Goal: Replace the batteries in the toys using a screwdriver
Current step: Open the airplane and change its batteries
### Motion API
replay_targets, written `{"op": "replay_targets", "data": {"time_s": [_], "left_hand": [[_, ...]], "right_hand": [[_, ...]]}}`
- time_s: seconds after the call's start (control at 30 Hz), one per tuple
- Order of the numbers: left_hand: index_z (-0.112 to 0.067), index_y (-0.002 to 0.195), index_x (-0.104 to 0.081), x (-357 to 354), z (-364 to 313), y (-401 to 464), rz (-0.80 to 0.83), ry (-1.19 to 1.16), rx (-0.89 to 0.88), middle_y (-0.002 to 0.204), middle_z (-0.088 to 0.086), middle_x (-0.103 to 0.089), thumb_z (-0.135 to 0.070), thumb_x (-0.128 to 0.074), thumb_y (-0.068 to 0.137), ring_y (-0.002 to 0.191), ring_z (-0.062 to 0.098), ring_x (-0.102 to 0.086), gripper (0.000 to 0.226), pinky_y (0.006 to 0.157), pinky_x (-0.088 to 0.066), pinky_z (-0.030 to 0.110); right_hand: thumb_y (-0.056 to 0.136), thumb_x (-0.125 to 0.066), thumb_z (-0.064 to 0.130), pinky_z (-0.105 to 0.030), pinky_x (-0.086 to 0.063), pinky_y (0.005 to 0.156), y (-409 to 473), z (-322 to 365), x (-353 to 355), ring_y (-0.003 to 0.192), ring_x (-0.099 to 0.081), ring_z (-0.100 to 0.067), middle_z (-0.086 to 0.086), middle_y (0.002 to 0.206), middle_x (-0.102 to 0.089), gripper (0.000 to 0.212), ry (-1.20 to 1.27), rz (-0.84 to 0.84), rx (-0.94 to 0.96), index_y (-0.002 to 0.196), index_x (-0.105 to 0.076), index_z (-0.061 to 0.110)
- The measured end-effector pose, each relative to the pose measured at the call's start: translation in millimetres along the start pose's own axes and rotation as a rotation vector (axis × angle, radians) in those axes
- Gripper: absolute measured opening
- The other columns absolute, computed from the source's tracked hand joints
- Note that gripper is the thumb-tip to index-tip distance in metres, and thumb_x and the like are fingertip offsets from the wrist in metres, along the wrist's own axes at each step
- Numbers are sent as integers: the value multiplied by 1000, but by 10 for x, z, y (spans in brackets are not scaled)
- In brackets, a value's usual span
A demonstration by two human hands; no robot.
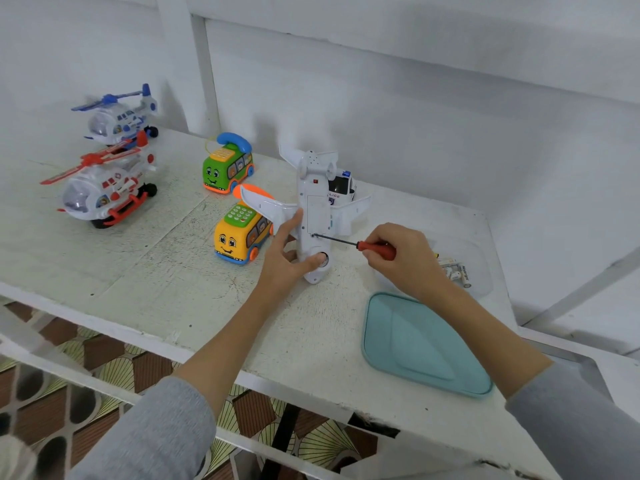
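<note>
A white toy airplane [313,202] stands nose-down on the white table [156,271], its underside facing me. My left hand [287,254] grips its fuselage near the nose. My right hand [401,258] holds a red-handled screwdriver [349,242]; the tip touches the plane's belly just below the battery cover. Several batteries [455,270] lie in a clear tray [481,261] behind my right hand.
A teal tray [422,344] lies at the front right. A yellow bus phone toy [240,237], a green bus phone toy [227,168], a red helicopter [104,188] and a blue helicopter [119,116] stand to the left. A police car toy [341,187] sits behind the plane.
</note>
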State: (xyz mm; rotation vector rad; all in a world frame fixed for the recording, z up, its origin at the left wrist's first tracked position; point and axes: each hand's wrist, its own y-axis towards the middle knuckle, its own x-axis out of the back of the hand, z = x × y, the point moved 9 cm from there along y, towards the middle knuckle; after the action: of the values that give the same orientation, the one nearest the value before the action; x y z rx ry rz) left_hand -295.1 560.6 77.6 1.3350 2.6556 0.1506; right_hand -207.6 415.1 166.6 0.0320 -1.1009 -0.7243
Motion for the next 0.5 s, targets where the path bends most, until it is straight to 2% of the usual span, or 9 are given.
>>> {"op": "replay_targets", "data": {"time_s": [0.13,0.3,0.4,0.5], "left_hand": [[-47,127,-39,-4,2,6,1,24,-9,134,-18,-44,0,-73,79,111,8,-58,75,84,-53,21],[-50,126,-39,-8,1,20,-3,84,-18,129,-26,-42,-3,-75,79,106,2,-58,76,87,-53,24],[-48,127,-38,-22,-5,18,-9,103,-31,129,-25,-43,-3,-75,79,102,-6,-58,76,84,-53,20],[-50,126,-38,-27,-1,20,-22,122,-40,133,-20,-43,-4,-76,78,113,6,-56,77,91,-52,25]], "right_hand": [[79,-66,6,-33,-43,61,3,-18,-8,66,-52,-20,-3,70,-60,5,-9,9,-9,76,-63,4],[79,-66,7,-37,-46,60,-6,-4,15,65,-52,-19,0,70,-59,6,-39,22,0,75,-62,8],[83,-62,13,-34,-45,59,1,69,47,70,-52,-18,0,77,-60,5,-152,25,-1,81,-63,9],[89,-54,19,-27,-40,58,54,221,43,73,-53,-21,-3,87,-60,13,-358,51,58,91,-63,10]]}}
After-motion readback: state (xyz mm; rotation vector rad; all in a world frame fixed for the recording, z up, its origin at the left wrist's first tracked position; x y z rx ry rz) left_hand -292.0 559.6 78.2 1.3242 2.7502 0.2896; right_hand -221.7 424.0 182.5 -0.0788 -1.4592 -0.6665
